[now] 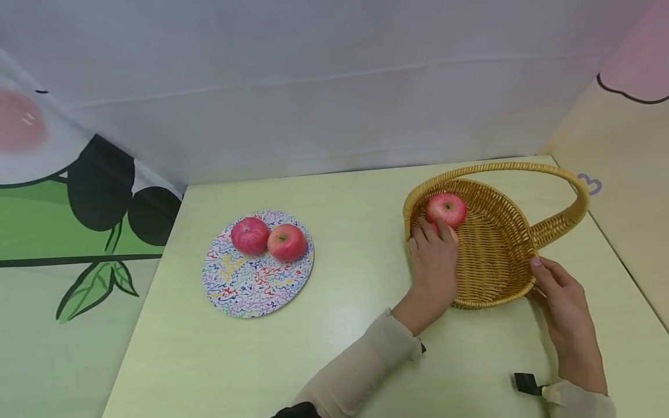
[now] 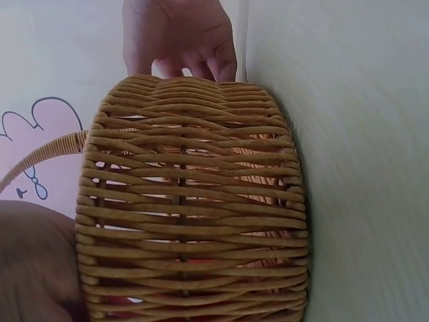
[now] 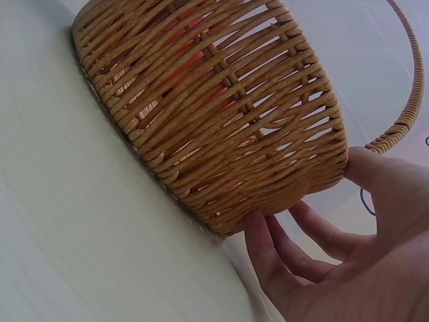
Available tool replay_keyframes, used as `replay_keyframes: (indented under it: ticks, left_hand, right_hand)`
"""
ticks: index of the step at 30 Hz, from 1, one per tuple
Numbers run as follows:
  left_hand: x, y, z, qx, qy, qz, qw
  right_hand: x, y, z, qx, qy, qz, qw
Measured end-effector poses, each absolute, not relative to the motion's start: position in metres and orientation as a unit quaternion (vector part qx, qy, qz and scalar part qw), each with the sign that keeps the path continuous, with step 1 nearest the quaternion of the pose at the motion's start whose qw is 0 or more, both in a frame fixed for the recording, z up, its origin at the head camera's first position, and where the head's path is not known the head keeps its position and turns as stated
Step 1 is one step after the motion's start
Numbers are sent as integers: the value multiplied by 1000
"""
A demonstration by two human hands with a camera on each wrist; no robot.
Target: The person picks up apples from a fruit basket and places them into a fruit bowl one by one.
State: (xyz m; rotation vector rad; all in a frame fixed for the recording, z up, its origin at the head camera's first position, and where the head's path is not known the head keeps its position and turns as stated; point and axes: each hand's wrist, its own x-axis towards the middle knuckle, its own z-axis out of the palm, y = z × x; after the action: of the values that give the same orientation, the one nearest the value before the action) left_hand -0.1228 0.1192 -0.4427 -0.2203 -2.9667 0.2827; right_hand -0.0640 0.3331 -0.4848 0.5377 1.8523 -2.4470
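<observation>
A woven wicker basket with a tall arched handle stands on the right of the table. Inside, against its left wall, lies a red apple. My left hand reaches over the near left rim, its fingers over a second apple, which they mostly hide. At the basket's right side my right hand pinches the rim, thumb on top and fingers against the outer wall, as the right wrist view shows. Through the weave, red patches show in both wrist views.
On the table's left side lies a round plate with a colourful squiggle pattern. It holds two red apples side by side near its far edge. A pale cloth wall rises behind the table.
</observation>
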Motion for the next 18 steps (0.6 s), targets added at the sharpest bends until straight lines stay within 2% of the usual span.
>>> replay_keyframes:
  ticks: [7, 18]
  left_hand:
    - [-122, 114, -442, -84, -992, 73, 66]
    - [-120, 102, -440, -125, -987, 17, 96]
  right_hand:
    - [-64, 333, -484, 179, 595, -784, 16]
    - [-63, 332, -483, 176, 588, -789, 16]
